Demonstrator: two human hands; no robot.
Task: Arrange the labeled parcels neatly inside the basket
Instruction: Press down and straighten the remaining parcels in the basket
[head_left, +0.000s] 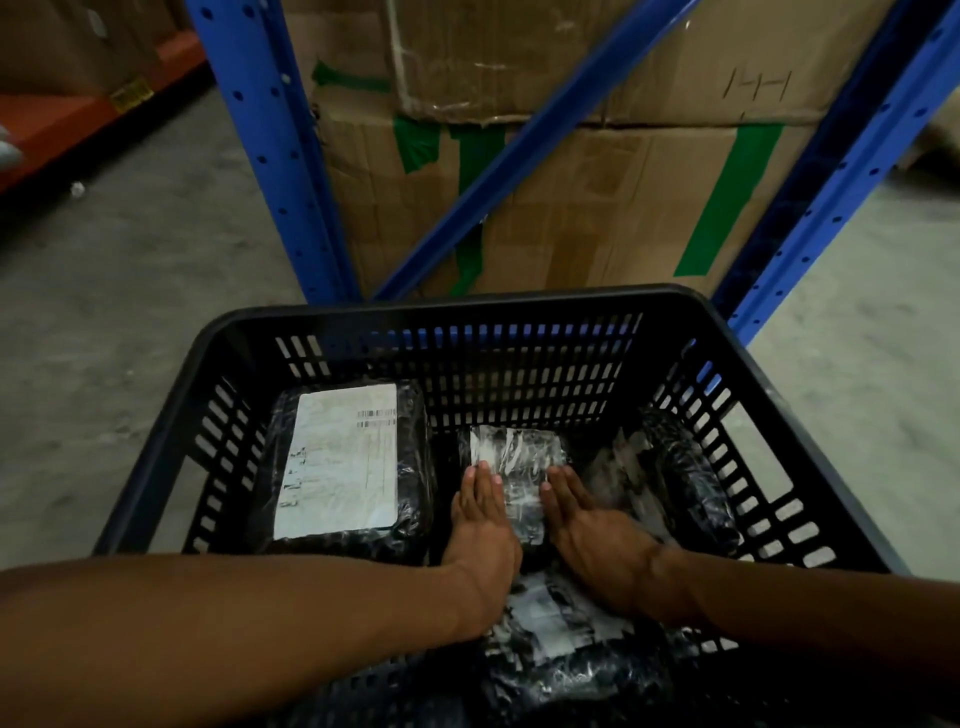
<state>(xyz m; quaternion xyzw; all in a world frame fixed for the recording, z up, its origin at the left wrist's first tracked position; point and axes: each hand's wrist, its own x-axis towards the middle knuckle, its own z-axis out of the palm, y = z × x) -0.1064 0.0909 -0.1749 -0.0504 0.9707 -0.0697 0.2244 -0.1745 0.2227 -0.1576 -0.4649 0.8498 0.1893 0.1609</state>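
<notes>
- A small parcel (514, 467), black wrap with a crinkled label, lies on the floor of the black basket (447, 306), mid-basket.
- The left hand (483, 525) and right hand (592, 530) press flat on its two sides, fingers straight and together, gripping nothing.
- A large labeled parcel (343, 462) lies at the basket's left wall, another parcel (685, 478) at its right wall, and one (566, 639) at its near wall.
- Beyond the basket stand cardboard boxes (597, 182).

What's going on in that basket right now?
A person is arranging black-wrapped parcels in a black slotted basket. Both hands are flat and open: the left hand and right hand press either side of a small middle parcel. A larger parcel with a white label lies flat on the left, another parcel leans against the right wall, and one more sits nearest the person, under the wrists.
</notes>
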